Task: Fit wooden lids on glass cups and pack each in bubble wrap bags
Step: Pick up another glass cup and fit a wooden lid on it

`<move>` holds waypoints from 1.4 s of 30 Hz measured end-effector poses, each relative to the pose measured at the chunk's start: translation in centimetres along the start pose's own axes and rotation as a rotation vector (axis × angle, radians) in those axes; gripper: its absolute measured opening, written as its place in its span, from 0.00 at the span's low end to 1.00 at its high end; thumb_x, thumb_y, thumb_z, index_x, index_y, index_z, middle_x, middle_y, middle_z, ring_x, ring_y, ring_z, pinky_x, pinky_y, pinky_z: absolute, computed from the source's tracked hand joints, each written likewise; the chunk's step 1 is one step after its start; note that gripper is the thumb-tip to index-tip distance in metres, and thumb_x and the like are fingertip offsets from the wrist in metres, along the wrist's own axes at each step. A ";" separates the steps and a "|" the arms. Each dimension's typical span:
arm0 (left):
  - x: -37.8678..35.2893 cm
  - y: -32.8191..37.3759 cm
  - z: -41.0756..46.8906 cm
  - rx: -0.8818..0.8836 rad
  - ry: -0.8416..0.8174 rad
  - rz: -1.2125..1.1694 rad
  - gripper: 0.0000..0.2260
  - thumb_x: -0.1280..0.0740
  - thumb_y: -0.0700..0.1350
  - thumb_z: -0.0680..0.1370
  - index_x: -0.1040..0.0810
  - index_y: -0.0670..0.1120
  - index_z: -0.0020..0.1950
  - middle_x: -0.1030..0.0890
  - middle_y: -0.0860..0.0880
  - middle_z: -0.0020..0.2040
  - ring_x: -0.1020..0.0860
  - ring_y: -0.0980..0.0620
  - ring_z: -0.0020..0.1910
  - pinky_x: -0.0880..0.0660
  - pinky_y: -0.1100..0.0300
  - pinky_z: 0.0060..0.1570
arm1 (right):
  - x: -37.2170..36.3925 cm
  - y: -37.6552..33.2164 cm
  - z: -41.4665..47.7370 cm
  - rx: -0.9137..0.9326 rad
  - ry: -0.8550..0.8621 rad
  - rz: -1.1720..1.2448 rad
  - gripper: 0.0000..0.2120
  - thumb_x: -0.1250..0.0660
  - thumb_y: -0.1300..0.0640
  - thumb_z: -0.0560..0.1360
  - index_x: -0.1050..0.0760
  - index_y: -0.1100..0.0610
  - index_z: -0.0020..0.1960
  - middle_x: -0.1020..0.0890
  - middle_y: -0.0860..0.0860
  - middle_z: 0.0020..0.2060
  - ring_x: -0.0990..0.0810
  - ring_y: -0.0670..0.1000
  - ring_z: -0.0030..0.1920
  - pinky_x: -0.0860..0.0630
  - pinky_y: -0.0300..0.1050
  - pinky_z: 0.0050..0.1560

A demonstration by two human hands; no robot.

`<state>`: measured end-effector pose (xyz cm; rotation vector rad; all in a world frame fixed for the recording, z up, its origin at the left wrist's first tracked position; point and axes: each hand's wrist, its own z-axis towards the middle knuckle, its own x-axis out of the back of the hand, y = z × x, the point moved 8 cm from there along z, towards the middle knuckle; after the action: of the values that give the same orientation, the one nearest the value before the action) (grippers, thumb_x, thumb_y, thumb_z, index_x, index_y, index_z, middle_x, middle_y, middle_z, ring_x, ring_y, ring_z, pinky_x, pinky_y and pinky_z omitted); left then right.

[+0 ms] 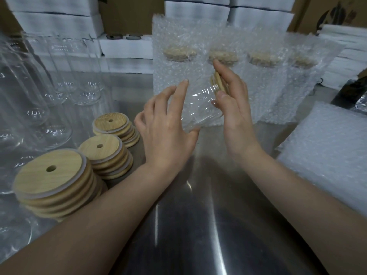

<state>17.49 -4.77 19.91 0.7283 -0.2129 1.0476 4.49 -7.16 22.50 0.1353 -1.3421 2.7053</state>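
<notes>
A clear glass cup (200, 104) lies tilted in the air between my hands, above the steel table. My left hand (168, 128) grips its base end, fingers spread around the glass. My right hand (232, 100) presses a round wooden lid (218, 84) against the cup's mouth with the flat palm. Several packed cups in bubble wrap bags (178, 62) stand upright in a row just behind. Three stacks of wooden lids (53, 179) with centre holes sit at the left front.
Several bare glass cups (35, 100) stand at the left. A pile of flat bubble wrap bags (327, 151) lies at the right. White boxes (59, 22) and cardboard cartons line the back. The steel table (198, 215) stretches toward me.
</notes>
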 end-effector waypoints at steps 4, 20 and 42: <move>0.2 0.0 0.0 0.001 0.020 0.006 0.40 0.23 0.48 0.65 0.33 0.51 0.75 0.27 0.49 0.69 0.29 0.44 0.67 0.35 0.45 0.60 | -0.2 0.1 0.1 0.002 -0.017 0.008 0.20 0.46 0.56 0.77 0.34 0.46 0.69 0.32 0.41 0.64 0.34 0.46 0.71 0.36 0.57 0.73; -0.4 -0.6 0.2 0.127 -0.048 -0.176 0.41 0.24 0.54 0.68 0.38 0.51 0.77 0.29 0.49 0.70 0.31 0.46 0.69 0.32 0.44 0.66 | 1.3 -0.8 0.8 0.031 0.043 -0.019 0.17 0.48 0.57 0.80 0.32 0.49 0.68 0.24 0.53 0.65 0.25 0.48 0.65 0.27 0.43 0.65; -0.5 -4.1 0.5 0.396 0.071 -0.386 0.42 0.24 0.52 0.71 0.43 0.41 0.76 0.35 0.44 0.71 0.34 0.49 0.70 0.37 0.60 0.69 | 15.5 5.6 2.5 -0.806 -0.261 -1.396 0.12 0.32 0.62 0.75 0.26 0.66 0.56 0.25 0.65 0.57 0.27 0.65 0.59 0.28 0.53 0.58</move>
<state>20.84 -6.63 18.23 1.0394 0.1989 0.7484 -11.58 -11.45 21.63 0.9174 -1.4223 0.9667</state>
